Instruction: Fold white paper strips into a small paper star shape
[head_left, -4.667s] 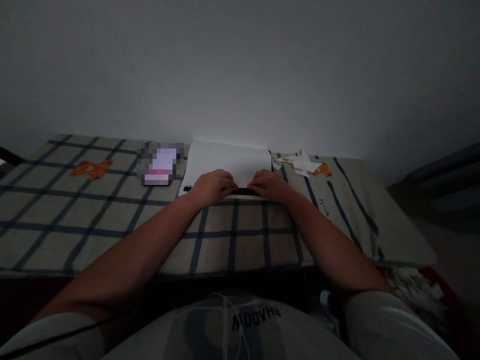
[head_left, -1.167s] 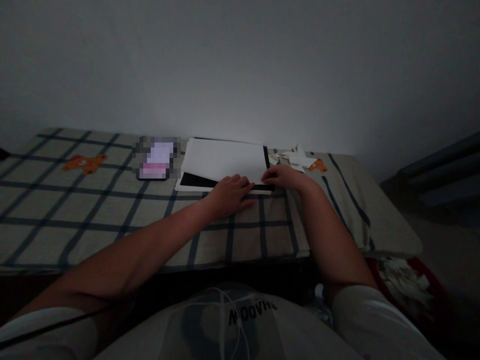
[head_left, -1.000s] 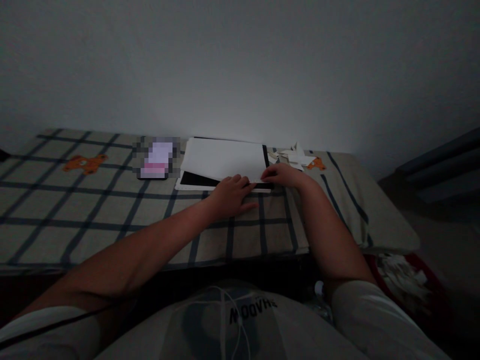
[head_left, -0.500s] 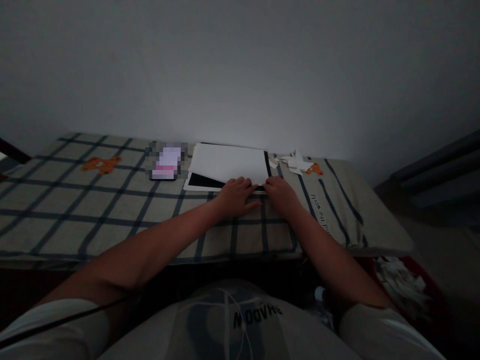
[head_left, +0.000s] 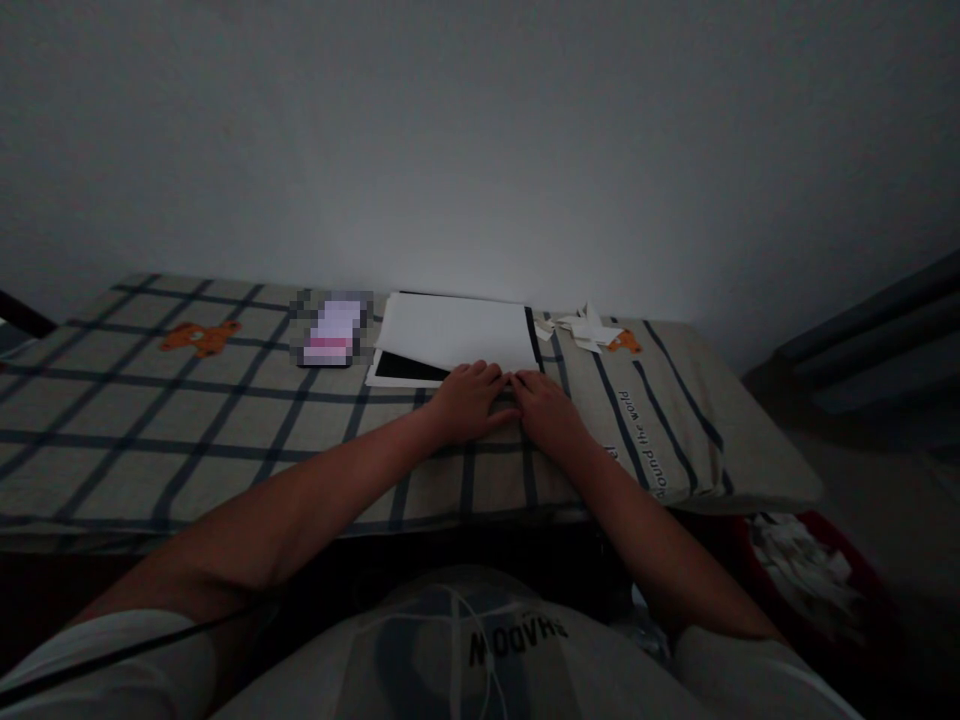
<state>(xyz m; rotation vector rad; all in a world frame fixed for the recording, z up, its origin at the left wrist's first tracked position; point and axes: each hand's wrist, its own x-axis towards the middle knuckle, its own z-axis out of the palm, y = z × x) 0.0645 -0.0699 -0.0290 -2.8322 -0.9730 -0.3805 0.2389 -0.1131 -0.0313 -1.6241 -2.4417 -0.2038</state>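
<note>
A white sheet of paper (head_left: 457, 325) lies across a black sheet (head_left: 405, 366), with more white edges showing under them. My left hand (head_left: 474, 402) rests on the near edge of the sheets, fingers laid over it and thumb stretched apart. Right beside it, my right hand (head_left: 546, 408) has its fingers bent and pressed together at the same edge, tips close to the left fingertips. Whatever small part lies under those right fingers is hidden. A folded white paper shape (head_left: 590, 328) and small scraps of paper (head_left: 544, 328) sit just past the sheets on the right.
A phone with a lit, blurred screen (head_left: 332, 335) lies left of the sheets. The checked cloth (head_left: 247, 400) covers the surface, which meets a plain wall (head_left: 465, 150). On the floor at right, a red bin (head_left: 862, 590) holds crumpled paper (head_left: 802, 570).
My right hand has slid left along the near edge and now meets the left fingertips. My left hand has stayed almost in place. The view has tilted slightly.
</note>
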